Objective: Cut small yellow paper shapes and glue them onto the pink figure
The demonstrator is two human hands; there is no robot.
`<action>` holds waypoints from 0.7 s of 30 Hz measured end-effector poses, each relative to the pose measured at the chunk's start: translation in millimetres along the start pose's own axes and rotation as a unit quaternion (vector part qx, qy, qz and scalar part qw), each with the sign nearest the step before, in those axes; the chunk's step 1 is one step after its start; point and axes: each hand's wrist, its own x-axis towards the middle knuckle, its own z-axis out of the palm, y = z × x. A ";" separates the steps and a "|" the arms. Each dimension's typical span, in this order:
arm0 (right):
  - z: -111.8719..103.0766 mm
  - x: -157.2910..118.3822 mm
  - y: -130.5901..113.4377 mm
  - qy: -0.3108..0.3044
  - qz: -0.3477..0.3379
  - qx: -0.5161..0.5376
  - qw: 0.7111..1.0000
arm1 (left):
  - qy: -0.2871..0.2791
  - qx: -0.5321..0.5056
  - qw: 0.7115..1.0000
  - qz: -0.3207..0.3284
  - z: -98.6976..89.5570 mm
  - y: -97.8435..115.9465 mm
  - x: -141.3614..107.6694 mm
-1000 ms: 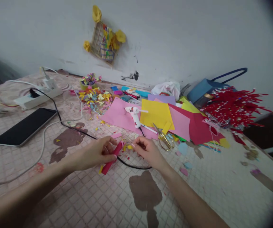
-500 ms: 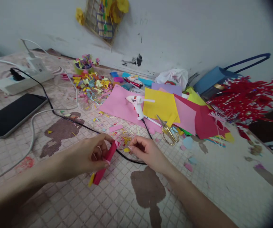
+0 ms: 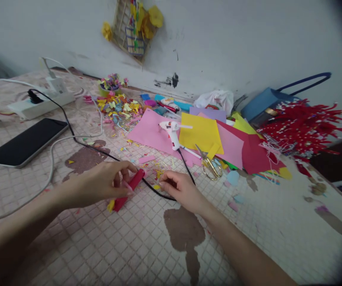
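Observation:
Near the middle of the table, my left hand (image 3: 105, 182) is closed on a red paper piece (image 3: 134, 181), which is long and tilted. A bit of yellow (image 3: 110, 205) shows at its lower end, and something pale pink is by my fingertips. My right hand (image 3: 182, 188) is beside it, fingers pressed together; whatever is between them is too small to name. A small yellow scrap (image 3: 157, 187) lies by its fingertips. A black cable (image 3: 155, 192) runs between and under my hands.
A white glue gun (image 3: 172, 131) lies on pink and yellow sheets (image 3: 200, 129), with gold-handled scissors (image 3: 211, 167) beside them. A phone (image 3: 24, 141) and power strip (image 3: 36, 107) are at left. Paper scraps (image 3: 118, 107), a blue bag (image 3: 260, 101) and red fuzzy stems (image 3: 304, 127) stand farther back.
The view has shifted slightly. My left hand and the red paper piece have moved a little up, and the piece has turned. My right hand keeps nearly the same pose.

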 end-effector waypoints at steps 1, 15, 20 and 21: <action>0.3 -0.1 -0.2 0.000 -0.003 -0.007 1.000 | 0.012 0.008 1.000 0.001 -2.6 0.5 -0.1; 10.1 -0.1 -11.3 0.051 -0.043 0.038 0.997 | 0.087 0.040 0.991 0.090 24.6 43.3 11.5; 12.8 -0.6 -12.0 0.069 -0.031 0.075 0.994 | 0.083 -0.003 0.994 0.064 19.9 42.7 16.0; 13.4 -0.3 -12.1 0.069 -0.029 0.084 0.994 | 0.082 -0.024 0.995 0.059 18.9 42.6 15.6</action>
